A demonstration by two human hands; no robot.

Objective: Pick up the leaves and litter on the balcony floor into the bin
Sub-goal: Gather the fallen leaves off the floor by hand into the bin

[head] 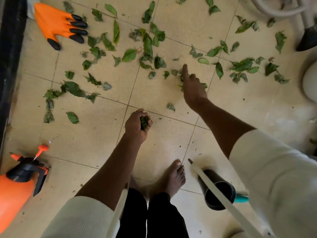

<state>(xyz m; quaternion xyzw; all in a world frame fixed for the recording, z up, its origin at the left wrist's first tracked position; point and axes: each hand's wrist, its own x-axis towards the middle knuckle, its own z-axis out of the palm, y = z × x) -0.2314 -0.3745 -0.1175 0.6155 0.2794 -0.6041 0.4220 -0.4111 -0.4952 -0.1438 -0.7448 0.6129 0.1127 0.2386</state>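
Beige floor tiles [96, 134] lie strewn with green leaves [147, 43]. Left hand [137, 125] clutches a gathered wad; right hand [193, 86], fingers extended, reaches for more. Gathering continues; next, pinch those leaves. No bin is identifiable.

Orange sprayer [15, 186] cropped at lower left edge; right hand [193, 88] motion-blurred, covering leaves [204, 85]; pale round object [310, 83] cut off at right.
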